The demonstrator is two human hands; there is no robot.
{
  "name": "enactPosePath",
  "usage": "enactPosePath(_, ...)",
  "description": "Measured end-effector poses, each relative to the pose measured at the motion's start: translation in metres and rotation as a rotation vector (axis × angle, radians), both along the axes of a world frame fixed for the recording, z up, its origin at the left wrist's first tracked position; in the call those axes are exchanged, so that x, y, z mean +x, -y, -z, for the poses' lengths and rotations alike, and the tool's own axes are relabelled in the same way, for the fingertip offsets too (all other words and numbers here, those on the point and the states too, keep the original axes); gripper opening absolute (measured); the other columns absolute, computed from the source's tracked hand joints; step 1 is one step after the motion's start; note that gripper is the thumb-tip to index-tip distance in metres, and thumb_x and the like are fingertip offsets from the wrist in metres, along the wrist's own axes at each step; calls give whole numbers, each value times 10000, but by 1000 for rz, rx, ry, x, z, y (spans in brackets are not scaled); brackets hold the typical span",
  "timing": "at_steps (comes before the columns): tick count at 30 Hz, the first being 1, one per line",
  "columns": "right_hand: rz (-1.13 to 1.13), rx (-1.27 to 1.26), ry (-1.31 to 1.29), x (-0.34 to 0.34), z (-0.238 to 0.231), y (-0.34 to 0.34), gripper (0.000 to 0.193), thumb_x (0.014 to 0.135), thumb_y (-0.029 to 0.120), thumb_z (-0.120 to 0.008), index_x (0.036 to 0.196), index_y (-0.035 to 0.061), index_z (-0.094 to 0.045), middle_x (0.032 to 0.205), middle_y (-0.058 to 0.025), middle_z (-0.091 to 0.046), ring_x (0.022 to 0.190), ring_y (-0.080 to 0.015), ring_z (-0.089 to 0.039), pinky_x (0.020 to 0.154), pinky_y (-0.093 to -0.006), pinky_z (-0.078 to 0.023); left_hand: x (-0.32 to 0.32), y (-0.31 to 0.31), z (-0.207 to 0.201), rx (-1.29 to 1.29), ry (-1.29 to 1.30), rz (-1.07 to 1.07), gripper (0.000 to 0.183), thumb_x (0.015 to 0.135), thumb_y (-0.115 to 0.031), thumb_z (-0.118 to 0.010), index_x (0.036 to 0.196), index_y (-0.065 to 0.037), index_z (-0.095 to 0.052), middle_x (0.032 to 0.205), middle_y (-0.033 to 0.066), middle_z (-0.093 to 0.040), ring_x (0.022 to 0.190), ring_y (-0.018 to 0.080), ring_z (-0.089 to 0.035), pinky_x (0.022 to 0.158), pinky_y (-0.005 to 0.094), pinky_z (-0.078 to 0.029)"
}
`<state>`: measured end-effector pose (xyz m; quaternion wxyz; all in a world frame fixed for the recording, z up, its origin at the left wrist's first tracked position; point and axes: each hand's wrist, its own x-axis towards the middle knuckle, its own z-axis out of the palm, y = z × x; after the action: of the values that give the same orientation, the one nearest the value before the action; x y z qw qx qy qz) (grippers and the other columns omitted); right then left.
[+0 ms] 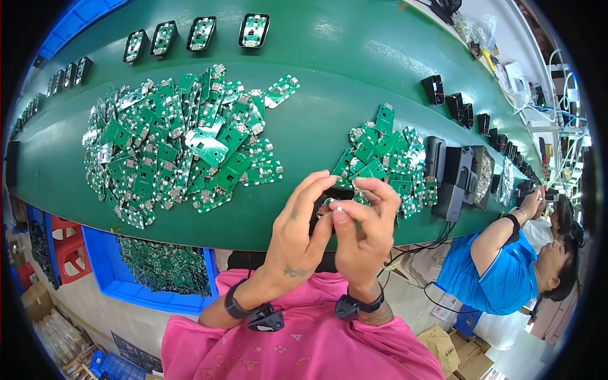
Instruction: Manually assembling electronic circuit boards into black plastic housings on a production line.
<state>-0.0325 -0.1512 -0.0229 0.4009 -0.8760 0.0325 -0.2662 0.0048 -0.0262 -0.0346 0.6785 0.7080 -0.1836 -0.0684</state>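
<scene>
At the near edge of the green bench, my left hand [296,225] curls its fingers round a small black plastic case [342,194], mostly hidden by my fingers. Something reddish shows inside it, too small to make out. Close against it, my right hand [367,231] pinches a tiny white part [339,209] between thumb and index finger. Just beyond my right hand lies a heap of green circuit boards [386,152]. A larger heap of green circuit boards [171,139] spreads to the left.
Black cases with boards [253,30] line the far side; black cases [433,90] run down the right. Dark grey devices [453,183] stand right of the small heap. A blue crate [152,303] of boards sits below left. A person in blue [494,272] works at right.
</scene>
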Motion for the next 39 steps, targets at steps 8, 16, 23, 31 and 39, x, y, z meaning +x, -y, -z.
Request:
enactPosePath(8,102,-75,-15,-12,-10,-13,57,864,61,-698,914,36,-687,904,-107,-594,787,-244,-557,678,-340,-453,-5,4,1,60,208,-216,366,967,-109,-536,1302,33,-498,1356,287,-506,1171,378,-579,956,404,-492)
enactPosePath(16,-137,299,-385,-8,-38,7,76,872,27,-668,847,-40,-643,739,-64,-604,615,-118,-542,542,-253,-412,-2,-3,2,95,371,-185,338,976,-109,-538,1285,26,-508,1368,319,-489,1148,384,-597,948,412,-502)
enactPosePath(23,-184,307,-491,-5,-47,15,77,826,29,-678,797,-35,-646,677,-63,-626,582,-120,-567,543,-255,-408,0,-4,1,73,425,-150,350,957,-34,-548,1300,22,-504,1374,344,-459,1116,430,-618,848,412,-564)
enactPosePath(31,-171,359,-505,-7,-49,19,65,794,21,-674,774,-34,-645,663,-71,-629,554,-132,-560,532,-271,-415,2,-4,1,69,457,-78,379,938,-11,-559,1311,13,-500,1375,341,-459,1066,416,-645,817,397,-580)
enactPosePath(39,-256,253,-545,-6,-43,29,65,805,22,-669,777,-28,-639,666,-79,-633,547,-150,-564,519,-283,-420,11,-14,-1,245,625,72,418,855,9,-651,1262,-20,-562,1340,292,-508,999,374,-679,746,370,-601)
